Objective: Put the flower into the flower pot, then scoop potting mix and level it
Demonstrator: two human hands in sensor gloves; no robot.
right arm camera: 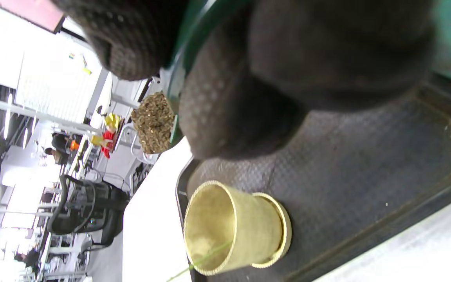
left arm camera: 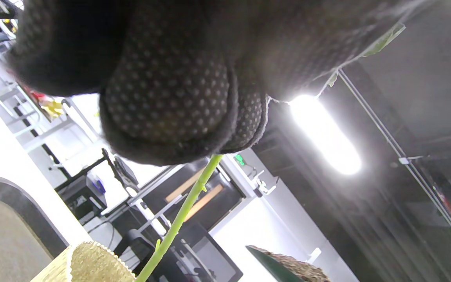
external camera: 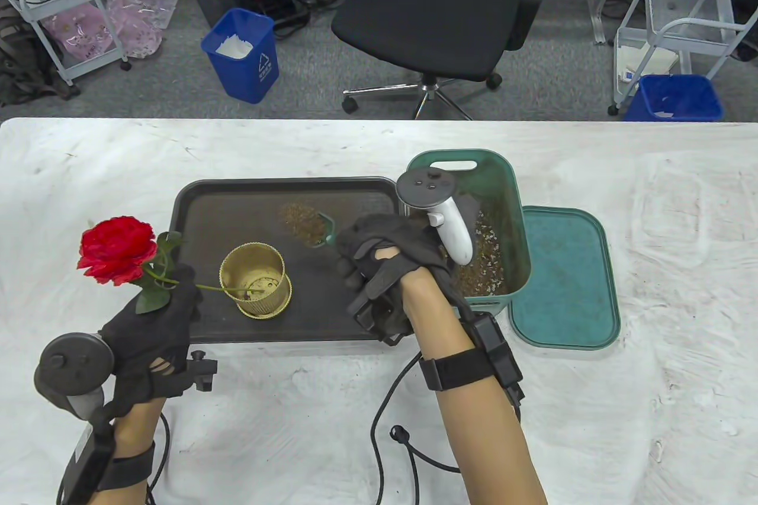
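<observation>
The left hand [external camera: 157,321] pinches the flower [external camera: 115,249] by its green stem [left arm camera: 182,213], fingers curled round it just under the leaves. The red bloom hangs out past the tray's left edge, over the table [external camera: 651,351], and the stem slants down to the right, its end inside the pot [external camera: 256,280]. The pot, gold with a ribbed rim, stands upright on its saucer in the black tray [external camera: 201,209], near the tray's front. In the left wrist view the stem runs from the gloved fingers [left arm camera: 170,102] down to the pot's rim.

The right hand [external camera: 385,268] is over the right part of the tray, fingers curled round the handle of a green scoop [external camera: 325,230]. The scoop is heaped with brown mix [external camera: 302,224] and is held above the tray, behind and to the right of the pot, apart from it. In the right wrist view the loaded scoop shows beyond the gloved fingers, with the pot below.

A green bin [external camera: 509,215] with more mix in it stands touching the tray's right end. Its lid [external camera: 565,277] lies flat on the table beside it.
</observation>
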